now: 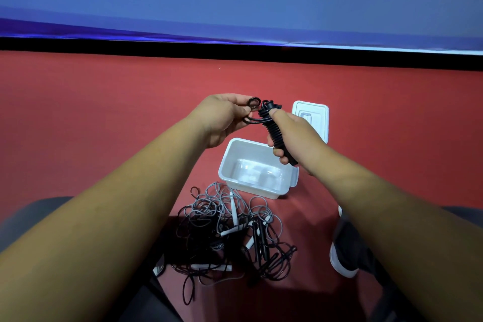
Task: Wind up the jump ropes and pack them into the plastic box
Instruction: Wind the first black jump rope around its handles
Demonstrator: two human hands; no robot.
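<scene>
Forearms: 2, bare, reaching in from the lower corners.
Tangle of jump ropes: black and grey cords with white and black handles, heaped on the red floor, just short of the box.
Right hand: fingers and thumb wrapped round a wound black jump rope, held above the box.
Left hand: fingertips pinching that rope's loose end loop.
Plastic box: white, open, on the floor below both hands.
Lid: white, flat on the floor just beyond the box.
Shoe: dark, white sole, right of the tangle.
</scene>
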